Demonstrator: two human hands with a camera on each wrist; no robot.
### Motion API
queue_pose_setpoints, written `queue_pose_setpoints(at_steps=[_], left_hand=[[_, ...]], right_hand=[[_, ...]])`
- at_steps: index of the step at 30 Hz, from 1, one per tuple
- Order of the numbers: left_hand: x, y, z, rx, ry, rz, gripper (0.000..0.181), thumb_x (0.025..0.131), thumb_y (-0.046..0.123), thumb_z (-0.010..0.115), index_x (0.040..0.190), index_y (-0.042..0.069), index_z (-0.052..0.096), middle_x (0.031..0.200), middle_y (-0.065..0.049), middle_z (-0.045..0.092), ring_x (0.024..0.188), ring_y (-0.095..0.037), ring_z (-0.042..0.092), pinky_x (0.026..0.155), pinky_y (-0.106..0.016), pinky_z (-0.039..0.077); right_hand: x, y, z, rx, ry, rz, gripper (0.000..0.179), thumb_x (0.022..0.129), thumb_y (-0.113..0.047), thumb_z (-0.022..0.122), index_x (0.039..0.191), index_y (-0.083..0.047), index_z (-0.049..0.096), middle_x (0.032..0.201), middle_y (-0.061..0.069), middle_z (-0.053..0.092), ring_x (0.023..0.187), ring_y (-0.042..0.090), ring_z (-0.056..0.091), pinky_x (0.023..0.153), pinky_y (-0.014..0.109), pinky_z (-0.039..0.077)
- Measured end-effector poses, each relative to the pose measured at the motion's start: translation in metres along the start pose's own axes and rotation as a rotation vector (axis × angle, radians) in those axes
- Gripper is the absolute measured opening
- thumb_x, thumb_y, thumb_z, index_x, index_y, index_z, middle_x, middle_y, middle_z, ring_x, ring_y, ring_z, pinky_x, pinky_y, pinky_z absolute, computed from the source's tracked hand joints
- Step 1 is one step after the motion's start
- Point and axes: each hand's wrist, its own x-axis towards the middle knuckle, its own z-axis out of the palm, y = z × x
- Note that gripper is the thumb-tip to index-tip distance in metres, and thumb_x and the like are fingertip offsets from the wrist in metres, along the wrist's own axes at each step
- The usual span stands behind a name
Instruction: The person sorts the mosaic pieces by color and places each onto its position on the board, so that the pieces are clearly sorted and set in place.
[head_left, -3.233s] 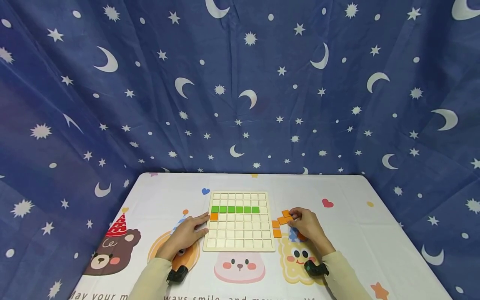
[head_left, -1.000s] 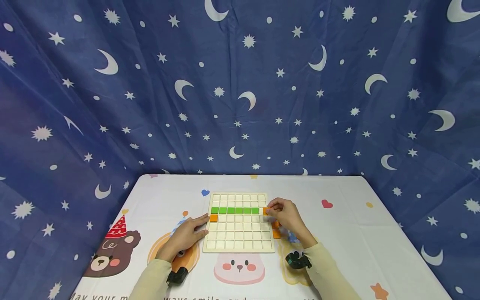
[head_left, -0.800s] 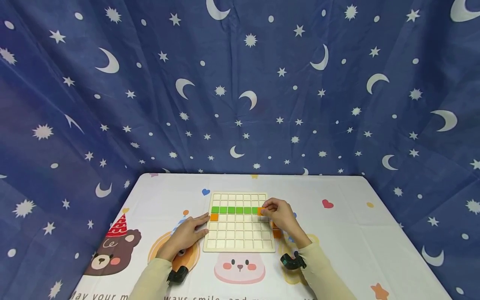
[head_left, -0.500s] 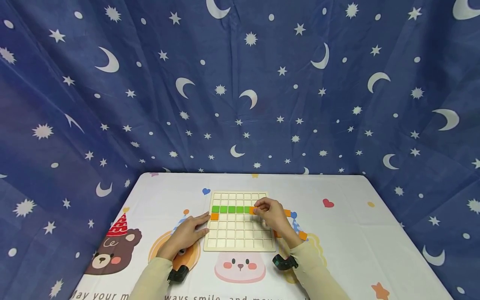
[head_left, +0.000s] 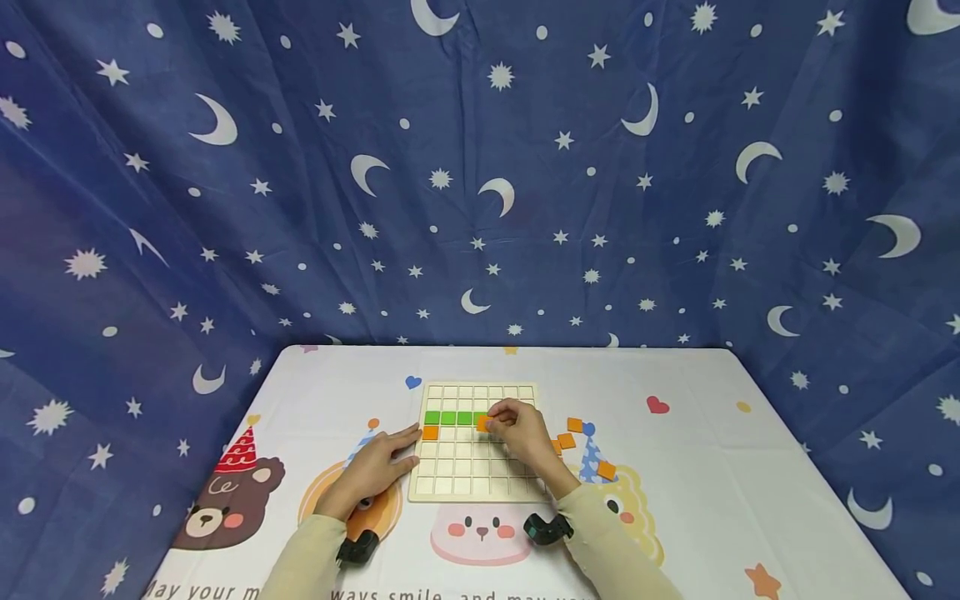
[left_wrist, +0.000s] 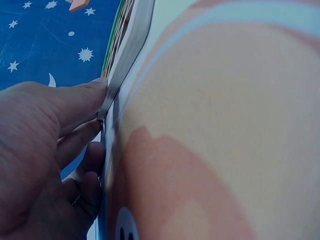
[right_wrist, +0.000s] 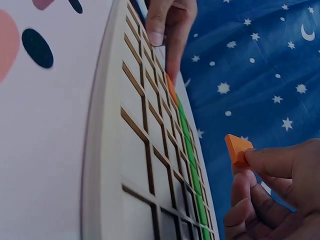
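The left hand (left_wrist: 45,135) reaches in from the left side, the tips of its thumb and a finger against the edge of a pale board (left_wrist: 132,52). A green strip (left_wrist: 112,37) runs along the board's far side. An orange tile (left_wrist: 79,4) shows at the top, before a starry blue cloth (left_wrist: 60,42). A printed tablecloth (left_wrist: 265,115) fills the right.

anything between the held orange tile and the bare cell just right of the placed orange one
Nothing visible: the right hand pinches the orange tile above the board, that cell is bare, and the left hand is at the board's left edge.
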Motion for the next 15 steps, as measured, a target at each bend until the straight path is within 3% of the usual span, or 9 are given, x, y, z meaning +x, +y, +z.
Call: queue_pose_setpoints(at_steps=[7, 15], left_hand=[[0.000, 0.000, -0.001, -0.004, -0.001, -0.006, 0.050, 0.094, 0.025, 0.066, 0.142, 0.014, 0.054, 0.153, 0.001, 0.045, 0.129, -0.033, 0.051, 0.105, -0.050, 0.043], [0.000, -0.001, 0.000, -0.013, 0.011, 0.009, 0.050, 0.093, 0.023, 0.068, 0.140, 0.013, 0.056, 0.152, 0.000, 0.047, 0.128, -0.034, 0.053, 0.104, -0.050, 0.043]], right_hand=[[0.005, -0.004, 0.016, -0.022, -0.016, 0.000, 0.008, 0.087, -0.009, 0.073, 0.093, -0.013, 0.071, 0.084, 0.001, 0.069, 0.074, 0.011, 0.059, 0.066, 0.022, 0.050], [0.007, -0.007, 0.034, -0.016, -0.021, -0.057, 0.007, 0.086, -0.005, 0.073, 0.092, -0.009, 0.071, 0.083, 0.004, 0.070, 0.070, 0.008, 0.062, 0.063, 0.020, 0.052]])
